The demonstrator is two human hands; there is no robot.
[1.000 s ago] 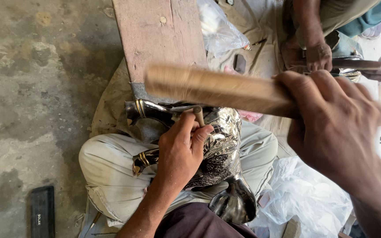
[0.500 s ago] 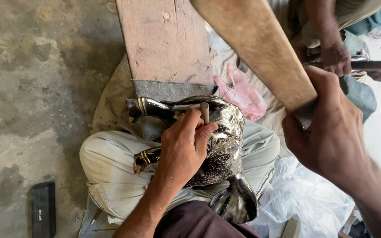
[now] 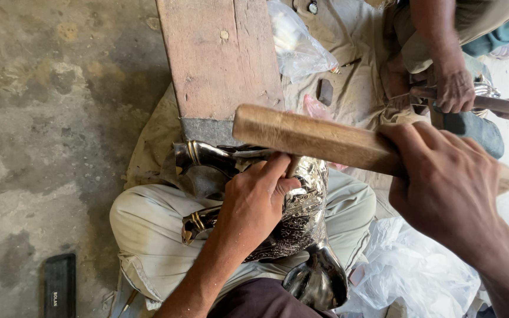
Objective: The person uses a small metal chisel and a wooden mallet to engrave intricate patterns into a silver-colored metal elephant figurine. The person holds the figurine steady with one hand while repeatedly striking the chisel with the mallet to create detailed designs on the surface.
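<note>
Bare concrete floor (image 3: 48,118) leftward; wooden plank (image 3: 219,59) ahead, co-worker's hand (image 3: 455,88) beyond.

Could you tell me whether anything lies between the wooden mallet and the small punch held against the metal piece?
Nothing visible does. The wooden mallet in the right hand sits directly over the punch, which the left hand pinches against the patterned metal piece. The left fingers sit right beside the punch's top.

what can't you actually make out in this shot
Head view, the only one:
- The punch tip under the left hand: the fingers hide where it meets the embossed metal piece.
- The wooden stick: its far end is hidden inside the right hand.
- The other person's hand: their tool runs off the right edge.
- The dark flat object on the floor: too small to identify.
</note>
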